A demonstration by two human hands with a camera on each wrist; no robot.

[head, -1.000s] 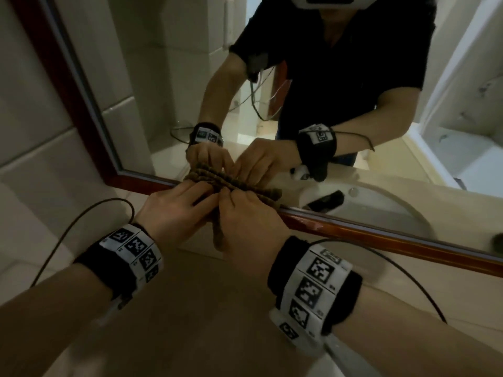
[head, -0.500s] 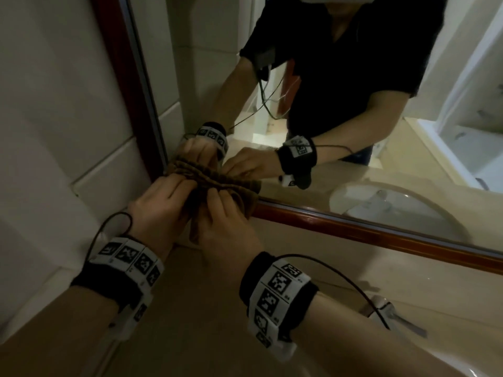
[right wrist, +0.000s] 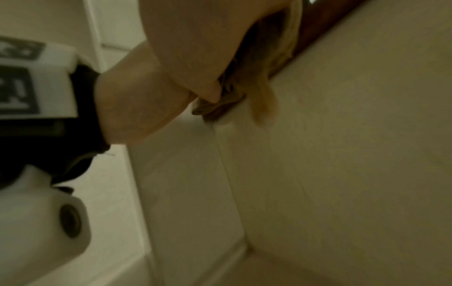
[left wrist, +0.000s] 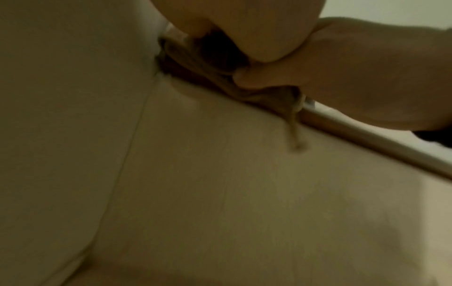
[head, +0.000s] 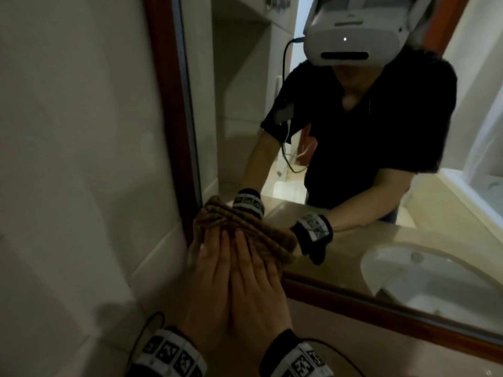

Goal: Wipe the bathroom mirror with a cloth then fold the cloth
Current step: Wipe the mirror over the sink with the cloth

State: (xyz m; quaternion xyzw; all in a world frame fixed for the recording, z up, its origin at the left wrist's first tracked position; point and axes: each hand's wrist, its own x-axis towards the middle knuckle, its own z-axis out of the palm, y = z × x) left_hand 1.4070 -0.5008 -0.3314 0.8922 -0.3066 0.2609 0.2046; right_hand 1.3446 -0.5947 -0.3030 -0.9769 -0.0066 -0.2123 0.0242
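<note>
A brown ribbed cloth point(head: 261, 240) is bunched against the mirror point(head: 353, 235) at its lower left corner, by the red-brown wooden frame point(head: 168, 104). My left hand point(head: 215, 257) and right hand point(head: 250, 257) lie side by side on it, fingers straight, pressing it to the glass. In the left wrist view the cloth point(left wrist: 195, 56) shows under my left hand point(left wrist: 244, 29), and the right hand point(left wrist: 342, 77) has its thumb against it. In the right wrist view a tail of the cloth point(right wrist: 264, 100) hangs below my right hand point(right wrist: 195, 48).
A pale tiled wall point(head: 81, 159) adjoins the mirror frame on the left. A beige counter point(head: 353, 336) runs below the frame. The glass reflects a white sink point(head: 424, 273) and the person in a headset. Thin cables point(head: 141, 330) trail from the wristbands.
Both hands slid the cloth left along the mirror's bottom edge into the lower left corner. They now lie closer together, with flatter fingers.
</note>
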